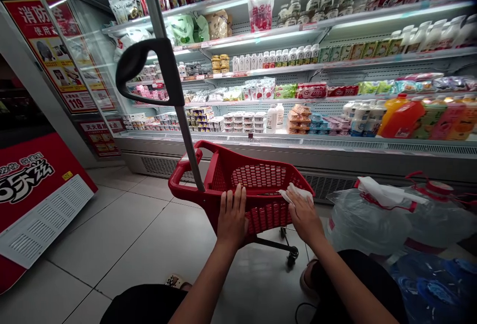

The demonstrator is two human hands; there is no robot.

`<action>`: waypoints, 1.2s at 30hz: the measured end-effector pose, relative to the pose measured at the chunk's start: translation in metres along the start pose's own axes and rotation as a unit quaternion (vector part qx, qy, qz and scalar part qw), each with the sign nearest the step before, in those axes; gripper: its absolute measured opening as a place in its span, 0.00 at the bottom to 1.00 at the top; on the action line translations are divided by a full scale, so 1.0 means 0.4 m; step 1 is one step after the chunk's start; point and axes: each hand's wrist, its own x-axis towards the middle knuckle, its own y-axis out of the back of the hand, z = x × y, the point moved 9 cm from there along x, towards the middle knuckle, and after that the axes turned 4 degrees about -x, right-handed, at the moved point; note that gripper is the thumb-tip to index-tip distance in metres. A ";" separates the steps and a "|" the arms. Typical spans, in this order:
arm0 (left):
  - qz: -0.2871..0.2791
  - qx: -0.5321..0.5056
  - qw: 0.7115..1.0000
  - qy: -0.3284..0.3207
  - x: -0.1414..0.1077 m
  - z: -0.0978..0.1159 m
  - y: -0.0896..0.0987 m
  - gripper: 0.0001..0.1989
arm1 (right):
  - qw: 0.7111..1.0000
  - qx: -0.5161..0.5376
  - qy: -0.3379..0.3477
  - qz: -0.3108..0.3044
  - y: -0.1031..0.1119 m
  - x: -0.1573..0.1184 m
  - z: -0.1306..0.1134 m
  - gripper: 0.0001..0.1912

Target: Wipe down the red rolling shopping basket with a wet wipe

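A red plastic shopping cart [257,175] stands upright on the floor in front of me, a tall grey pole with a black handle [173,73] rising at its left end. Against the cart's near side rests my left hand [233,214], its fingers extended over the rim and nothing visible in it. My right hand [303,214] is at the right end of the rim and presses a white cloth or tissue [307,195] on it. The cloth sticks out on both sides of the fingers.
Behind the cart runs a lit refrigerated shelf [261,137] with bottles, cups and packs. Large water jugs [368,219] stand on the right, with blue bottles [436,284] below them. A red freezer [40,200] is at the left. My knees flank the cart.
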 end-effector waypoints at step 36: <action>0.037 0.031 0.999 -0.012 -0.013 -0.015 0.014 0.45 | 0.981 0.087 0.175 -0.011 0.022 -0.003 -0.367 0.34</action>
